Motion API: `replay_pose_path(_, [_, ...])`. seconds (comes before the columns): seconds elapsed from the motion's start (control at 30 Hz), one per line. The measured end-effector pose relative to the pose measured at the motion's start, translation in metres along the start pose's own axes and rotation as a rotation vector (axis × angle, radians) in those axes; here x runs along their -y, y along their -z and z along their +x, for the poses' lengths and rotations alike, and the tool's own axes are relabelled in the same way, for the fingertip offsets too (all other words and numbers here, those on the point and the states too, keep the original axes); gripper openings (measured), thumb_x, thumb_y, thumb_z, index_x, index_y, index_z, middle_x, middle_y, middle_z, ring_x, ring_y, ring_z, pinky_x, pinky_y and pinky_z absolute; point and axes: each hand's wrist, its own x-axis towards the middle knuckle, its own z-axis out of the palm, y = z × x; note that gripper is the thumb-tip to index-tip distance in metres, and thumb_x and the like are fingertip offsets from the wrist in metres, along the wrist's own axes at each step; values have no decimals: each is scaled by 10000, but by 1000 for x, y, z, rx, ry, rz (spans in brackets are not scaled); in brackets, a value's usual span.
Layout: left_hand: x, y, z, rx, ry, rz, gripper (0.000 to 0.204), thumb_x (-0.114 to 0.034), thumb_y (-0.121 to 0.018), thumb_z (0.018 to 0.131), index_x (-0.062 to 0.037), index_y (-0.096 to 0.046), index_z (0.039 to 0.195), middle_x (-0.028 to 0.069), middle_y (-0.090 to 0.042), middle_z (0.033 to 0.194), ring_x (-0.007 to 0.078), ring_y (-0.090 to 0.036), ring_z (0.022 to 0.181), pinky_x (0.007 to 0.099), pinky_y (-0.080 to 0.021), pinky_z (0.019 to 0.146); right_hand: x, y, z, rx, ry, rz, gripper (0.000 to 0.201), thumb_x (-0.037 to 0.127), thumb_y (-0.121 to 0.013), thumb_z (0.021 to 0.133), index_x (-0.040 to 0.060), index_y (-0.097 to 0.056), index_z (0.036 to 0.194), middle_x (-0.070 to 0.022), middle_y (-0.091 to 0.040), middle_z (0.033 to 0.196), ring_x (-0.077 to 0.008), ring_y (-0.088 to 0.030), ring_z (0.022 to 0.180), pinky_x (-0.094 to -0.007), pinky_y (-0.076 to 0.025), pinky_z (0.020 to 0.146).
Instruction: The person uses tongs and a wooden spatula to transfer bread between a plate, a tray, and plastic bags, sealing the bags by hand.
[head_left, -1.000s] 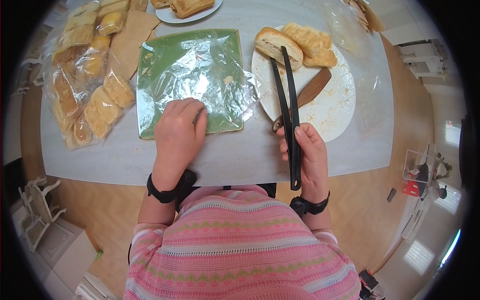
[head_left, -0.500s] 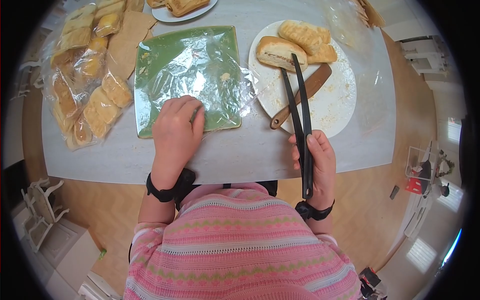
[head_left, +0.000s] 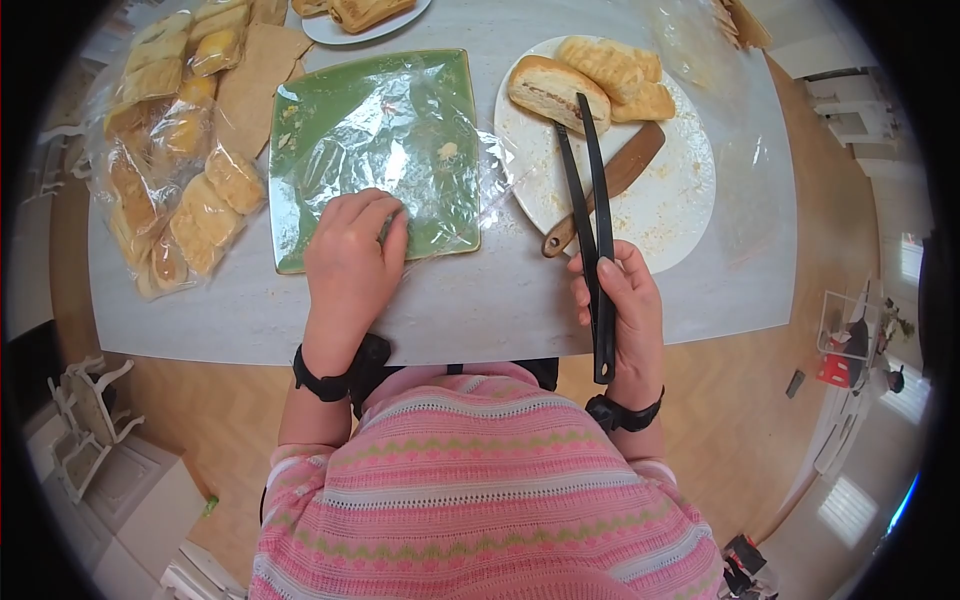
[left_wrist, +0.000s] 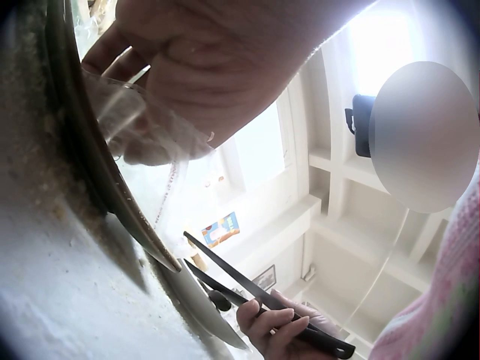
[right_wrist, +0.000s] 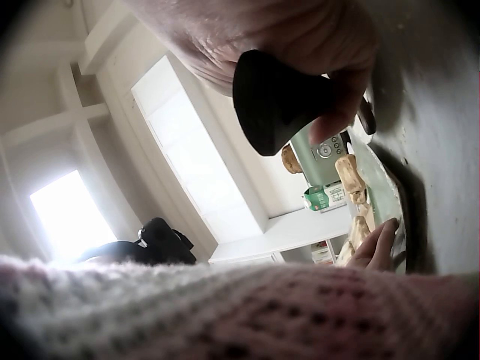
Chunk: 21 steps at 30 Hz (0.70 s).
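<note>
In the head view my right hand (head_left: 625,300) grips black tongs (head_left: 603,260) near their handle end. The tong tips lie at a split bread roll (head_left: 560,92) with a dark filling, on the white plate (head_left: 690,180); whether they pinch it I cannot tell. My left hand (head_left: 352,260), fingers curled, rests over the near part of the green square plate (head_left: 300,120), which a clear plastic bag (head_left: 405,150) covers. In the left wrist view the clear bag (left_wrist: 124,112) runs between the thumb and fingers of my left hand (left_wrist: 202,67).
A brown wooden spatula (head_left: 632,160) and a flaky pastry (head_left: 615,72) share the white plate. Bagged breads (head_left: 205,225) lie at the left beside brown paper (head_left: 255,85). A small plate (head_left: 375,32) with pastries stands at the back. More clear plastic (head_left: 690,45) lies back right.
The tongs and right hand shifted right and toward me, then back up a little. The roll on the white plate turned and moved slightly. My left hand has hardly moved.
</note>
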Motion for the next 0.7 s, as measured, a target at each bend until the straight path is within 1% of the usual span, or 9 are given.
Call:
replay_pose_path(0.1, [0, 0, 0, 2, 6, 1, 105, -89, -716, 831, -42, -720, 925, 81, -715, 996, 288, -656, 947, 386, -534, 803, 0, 0, -1, -3, -10, -22, 203, 85, -628, 979, 42, -509, 1137, -151, -682, 984, -136, -622, 669, -234, -515, 523])
replay_pose_path(0.43, [0, -1, 0, 5, -6, 23, 109, -97, -719, 832, -47, -719, 929, 73, -710, 1001, 286, -650, 936, 386, -530, 791, 4, 8, -10, 15, 0, -26, 256, 67, -640, 966, 52, -490, 1173, -141, -680, 970, -139, -621, 667, -240, -513, 526])
replay_pose_path(0.5, [0, -1, 0, 4, -9, 24, 108, -97, -719, 832, -48, -718, 928, 72, -709, 1001, 286, -649, 936, 385, -530, 791, 5, 9, -12, 1, 24, -29, 307, 73, -645, 963, 42, -484, 1223, -146, -680, 971, -139, -622, 660, -238, -510, 520])
replay_pose_path(0.53, [0, -1, 0, 3, -10, 23, 107, -97, -718, 833, -48, -716, 928, 71, -708, 1001, 285, -648, 936, 384, -529, 791, 6, 9, -13, -1, 24, -28, 307, 73, -645, 963, 42, -484, 1223, -146, -680, 971, -139, -622, 660, -238, -510, 520])
replay_pose_path(0.6, [-1, -1, 0, 8, -10, 25, 106, -97, -717, 833, -48, -716, 927, 71, -707, 999, 285, -648, 936, 384, -529, 792, 9, 8, -15, -12, 12, 10, 376, 91, -638, 970, 25, -469, 1299, -153, -675, 972, -139, -623, 651, -236, -501, 505])
replay_pose_path(0.63, [-1, -1, 0, 10, -7, 27, 106, -96, -717, 833, -47, -715, 927, 71, -707, 998, 284, -647, 936, 384, -528, 792, 11, 8, -15, -13, 13, 11, 376, 91, -638, 970, 25, -469, 1299, -153, -675, 972, -139, -623, 651, -236, -501, 505])
replay_pose_path(0.7, [-1, -1, 0, 10, -10, 33, 108, -96, -717, 832, -47, -716, 928, 70, -707, 998, 284, -647, 936, 384, -529, 792, 13, 8, -14, 2, 5, 34, 420, 115, -618, 983, 8, -449, 1353, -163, -665, 983, -141, -619, 638, -235, -490, 485])
